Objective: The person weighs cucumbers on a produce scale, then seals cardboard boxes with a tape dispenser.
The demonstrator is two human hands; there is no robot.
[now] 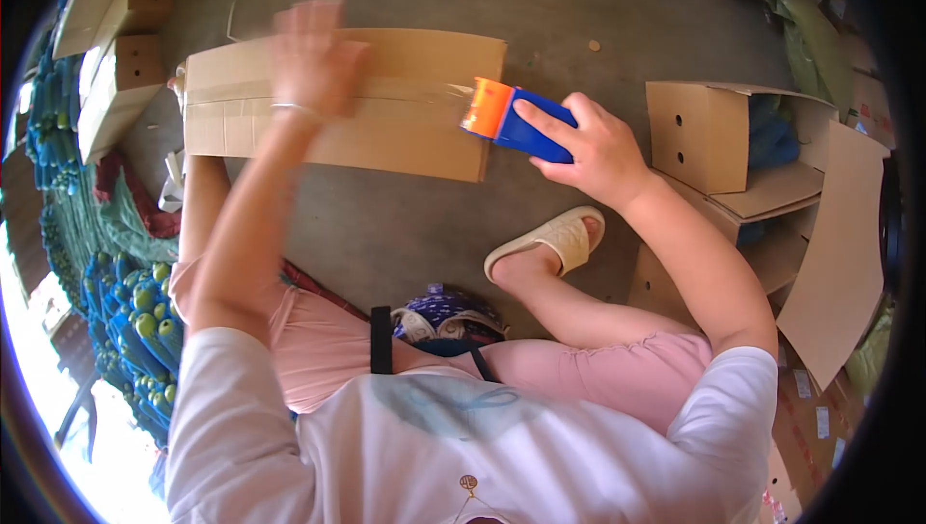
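A cardboard box (415, 143) lies in front of me, with clear tape (410, 88) running along its middle seam. My right hand (603, 148) is wrapped round a blue and orange tape dispenser (535, 124), whose orange end is at the box's right edge, where the tape meets it. Over the left part of the box is my left hand (318, 56), flat with fingers stretched out and blurred by motion; whether it touches the cardboard I cannot tell.
Open cardboard boxes (699, 138) stand at the right, more boxes (125, 80) at the upper left. Green and blue netted bundles (140, 322) are piled at the left. My sandalled foot (559, 244) rests on the floor below the dispenser.
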